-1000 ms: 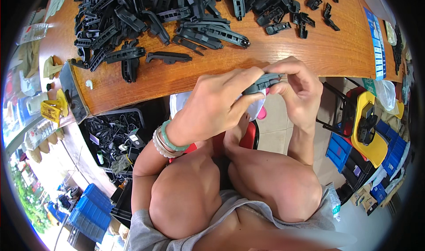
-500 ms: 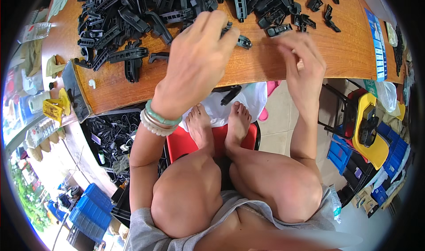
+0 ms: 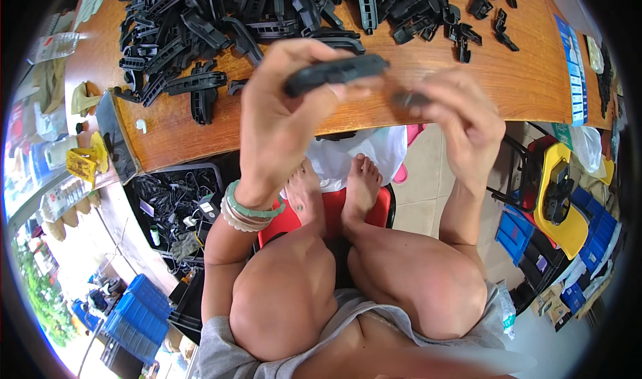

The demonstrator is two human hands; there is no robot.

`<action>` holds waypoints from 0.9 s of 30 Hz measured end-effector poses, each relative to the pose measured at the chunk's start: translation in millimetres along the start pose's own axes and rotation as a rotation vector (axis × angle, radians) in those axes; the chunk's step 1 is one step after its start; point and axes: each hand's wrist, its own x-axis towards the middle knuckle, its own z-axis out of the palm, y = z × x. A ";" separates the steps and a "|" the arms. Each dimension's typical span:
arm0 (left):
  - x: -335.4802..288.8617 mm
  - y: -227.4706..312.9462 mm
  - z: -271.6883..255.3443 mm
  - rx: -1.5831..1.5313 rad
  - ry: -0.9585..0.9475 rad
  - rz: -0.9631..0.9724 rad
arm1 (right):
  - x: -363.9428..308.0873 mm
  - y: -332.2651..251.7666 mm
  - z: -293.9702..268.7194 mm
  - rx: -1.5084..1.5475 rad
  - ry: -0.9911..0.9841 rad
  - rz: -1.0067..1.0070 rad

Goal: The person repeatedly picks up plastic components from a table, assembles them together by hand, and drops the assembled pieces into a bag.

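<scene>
My left hand (image 3: 273, 115), with beaded bracelets at its wrist, is closed around a long black plastic part (image 3: 334, 75) above the table's near edge. The part lies roughly level, its narrower end pointing right. My right hand (image 3: 466, 115) pinches a small dark plastic piece (image 3: 410, 99) between thumb and fingers, a short way right of the long part and apart from it. Motion blurs this piece, so its exact shape is unclear. Beyond my left hand spreads a heap of similar long black plastic parts (image 3: 200, 28). Smaller black clips (image 3: 421, 15) lie in a looser heap at the far right.
The wooden table (image 3: 528, 78) ends just beyond my knees. A blue-and-white sheet (image 3: 570, 68) lies at its right side. Below left is a black crate (image 3: 217, 178) of dark parts. A white bag (image 3: 384, 152) hangs beneath the edge, and a yellow chair (image 3: 575, 222) stands right.
My left hand has drawn back from the heap and turned, bringing up the long part. My right hand now holds a small piece; one at the clip heap's near edge is gone from the table.
</scene>
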 end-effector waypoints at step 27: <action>-17.3 -9.6 6.2 0.746 -0.261 0.360 | -11.6 -11.7 13.3 -0.210 0.110 -0.194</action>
